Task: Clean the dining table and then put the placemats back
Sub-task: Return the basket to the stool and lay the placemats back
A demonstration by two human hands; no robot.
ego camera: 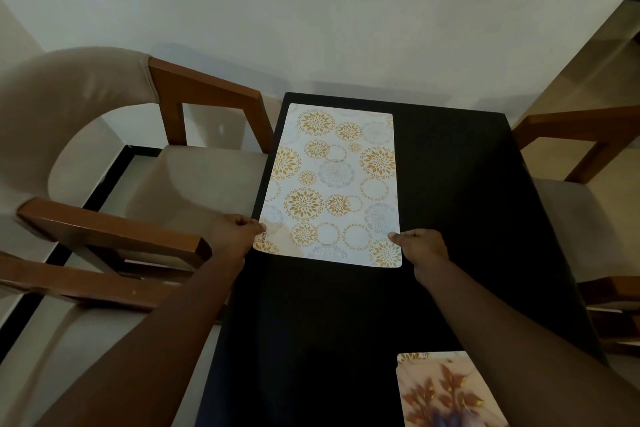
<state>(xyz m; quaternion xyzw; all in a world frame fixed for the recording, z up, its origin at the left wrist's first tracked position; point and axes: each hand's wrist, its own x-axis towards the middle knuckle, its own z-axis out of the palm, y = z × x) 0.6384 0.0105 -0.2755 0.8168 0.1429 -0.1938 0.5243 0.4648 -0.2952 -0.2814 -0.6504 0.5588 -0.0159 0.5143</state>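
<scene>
A white placemat (334,184) printed with gold and grey flower circles lies on the far left part of the black dining table (450,201), its long side running away from me. My left hand (233,232) pinches the mat's near left corner at the table's left edge. My right hand (420,244) pinches the near right corner. A second placemat (446,392) with a rust-coloured leaf pattern lies at the near right of the table, partly behind my right forearm.
A wooden chair (180,170) with beige cushions stands close against the table's left side, and another chair (588,204) is on the right. A white wall is just behind the table's far edge. Bare black tabletop lies between the two mats.
</scene>
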